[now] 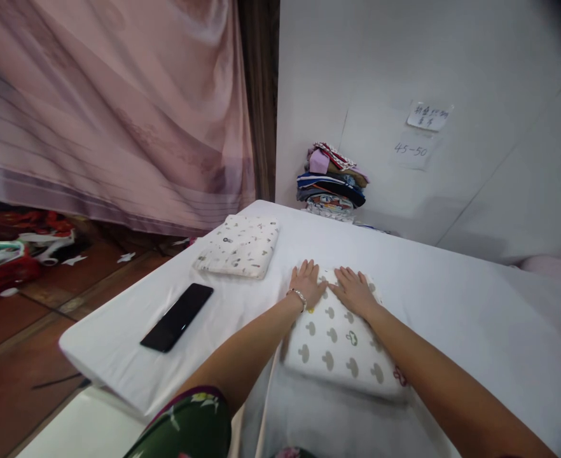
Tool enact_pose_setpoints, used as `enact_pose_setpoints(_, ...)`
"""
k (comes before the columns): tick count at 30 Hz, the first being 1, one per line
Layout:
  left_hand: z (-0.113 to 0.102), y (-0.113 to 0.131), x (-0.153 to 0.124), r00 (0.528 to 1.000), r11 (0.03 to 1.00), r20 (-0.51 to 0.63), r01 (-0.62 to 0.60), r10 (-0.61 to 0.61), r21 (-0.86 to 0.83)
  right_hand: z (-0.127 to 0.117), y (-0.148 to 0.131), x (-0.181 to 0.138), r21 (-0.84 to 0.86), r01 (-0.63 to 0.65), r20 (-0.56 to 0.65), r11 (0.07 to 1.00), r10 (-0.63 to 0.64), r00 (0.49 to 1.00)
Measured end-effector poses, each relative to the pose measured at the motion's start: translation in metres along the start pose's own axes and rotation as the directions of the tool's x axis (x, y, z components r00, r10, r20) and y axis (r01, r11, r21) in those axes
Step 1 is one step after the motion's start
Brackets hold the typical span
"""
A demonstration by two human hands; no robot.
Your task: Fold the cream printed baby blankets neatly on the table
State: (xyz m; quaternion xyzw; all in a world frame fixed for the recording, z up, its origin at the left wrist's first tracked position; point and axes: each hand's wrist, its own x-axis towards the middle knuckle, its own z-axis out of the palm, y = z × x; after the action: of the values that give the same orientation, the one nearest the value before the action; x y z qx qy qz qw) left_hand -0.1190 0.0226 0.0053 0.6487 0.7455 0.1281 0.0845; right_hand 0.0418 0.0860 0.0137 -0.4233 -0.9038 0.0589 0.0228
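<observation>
A folded white cloth (340,343) with grey mushroom-like prints lies on the white-covered table in front of me. My left hand (308,283) rests flat on its far left corner, fingers stretched forward, with a bracelet at the wrist. Beside it, my right hand (354,291) presses flat on the far edge, fingers spread. The two thumbs nearly meet. Neither hand grips anything. Farther left on the table sits a second folded cloth (242,245), white with small scattered prints.
A black phone (177,317) lies on the table (457,299) at the left. Behind the far edge, a stack of folded clothes (332,181) stands against the white wall. Handwritten paper notes (428,117) are stuck there. A pink curtain (166,114) hangs at the left above a tiled floor.
</observation>
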Motion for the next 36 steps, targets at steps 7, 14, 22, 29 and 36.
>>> enact_pose_setpoints(7, -0.003, 0.002, -0.004, 1.0, 0.996, -0.01, -0.002, 0.001, -0.09, -0.006, 0.009, -0.011, -0.029, -0.044, -0.024, 0.999, 0.043, 0.999)
enact_pose_setpoints(14, -0.014, 0.0, 0.002, 0.999, 0.975, 0.045, 0.023, -0.013, -0.223, -0.009, 0.018, -0.017, 0.062, -0.057, -0.016, 0.996, 0.058, 0.998)
enact_pose_setpoints(22, -0.027, -0.03, -0.042, 0.944, 0.797, -0.022, 0.266, -0.33, -0.542, -0.008, 0.051, -0.063, 0.526, -0.266, -0.069, 0.808, 0.352, 0.933)
enact_pose_setpoints(29, -0.029, -0.027, -0.077, 0.938, 0.729, 0.127, 0.332, -0.323, -0.598, 0.006, 0.048, -0.077, 0.673, -0.394, 0.025, 0.626, 0.513, 0.858)
enact_pose_setpoints(36, -0.026, -0.023, -0.079, 0.943, 0.766, 0.148, 0.329, -0.298, -0.552, 0.009, 0.048, -0.076, 0.669, -0.372, -0.017, 0.643, 0.513, 0.858)
